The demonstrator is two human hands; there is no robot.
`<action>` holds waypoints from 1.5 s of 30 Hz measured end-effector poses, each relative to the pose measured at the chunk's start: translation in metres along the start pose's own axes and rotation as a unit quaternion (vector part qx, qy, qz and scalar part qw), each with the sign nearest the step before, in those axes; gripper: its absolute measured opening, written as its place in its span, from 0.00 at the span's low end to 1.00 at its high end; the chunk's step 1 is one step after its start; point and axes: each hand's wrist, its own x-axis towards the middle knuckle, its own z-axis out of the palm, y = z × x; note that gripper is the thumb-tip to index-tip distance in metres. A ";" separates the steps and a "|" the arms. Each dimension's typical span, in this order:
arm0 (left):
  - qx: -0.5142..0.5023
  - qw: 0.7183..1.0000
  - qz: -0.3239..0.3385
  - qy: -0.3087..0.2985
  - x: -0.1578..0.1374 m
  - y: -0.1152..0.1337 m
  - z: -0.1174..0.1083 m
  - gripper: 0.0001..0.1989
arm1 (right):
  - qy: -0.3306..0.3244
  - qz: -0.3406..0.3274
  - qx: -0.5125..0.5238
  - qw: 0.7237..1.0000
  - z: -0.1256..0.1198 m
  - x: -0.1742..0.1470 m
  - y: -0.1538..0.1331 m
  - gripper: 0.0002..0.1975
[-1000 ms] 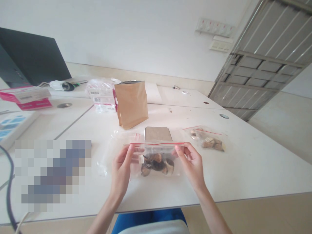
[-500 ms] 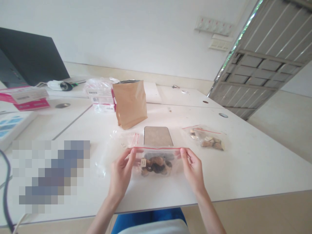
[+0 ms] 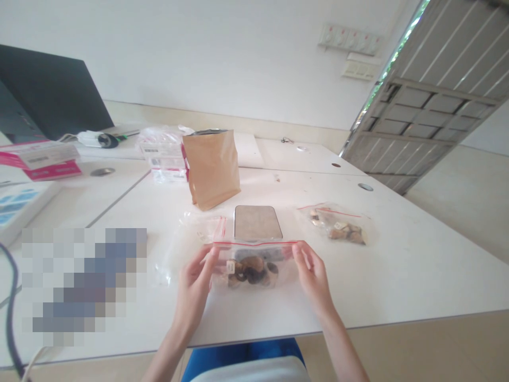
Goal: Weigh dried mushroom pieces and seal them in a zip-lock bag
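A clear zip bag with a red strip along its top hangs between my hands. Inside lie several brown, dried-looking pieces and a small pale label or packet. My left hand pinches the bag's upper left corner; my right hand pinches the upper right one. Just beyond the bag a flat scale lies on the table, its near part seen through the plastic. Two filled zip bags rest to the right. Empty-looking clear bags lie left of the scale.
A brown paper pouch stands upright behind the scale. Beside it are plastic-wrapped boxes. Pink and white boxes and a black monitor stand at the left. A dark cable runs down the table's left side.
The bag and both hands have shifted slightly left. Both hands still pinch its top corners, and the other things stay where they were.
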 end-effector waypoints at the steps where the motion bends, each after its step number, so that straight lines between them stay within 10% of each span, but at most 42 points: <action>1: -0.003 1.000 0.003 -0.001 0.000 0.000 0.000 0.20 | -0.008 -0.002 0.003 1.000 0.000 0.000 0.000 0.16; 27: -0.006 0.997 0.020 -0.080 -0.006 -0.004 -0.001 0.16 | -0.046 0.101 0.121 0.986 0.007 -0.008 0.001 0.16; 45: 0.003 0.999 0.030 -0.042 -0.003 -0.001 0.004 0.15 | -0.033 0.000 0.095 0.995 0.003 -0.009 -0.005 0.09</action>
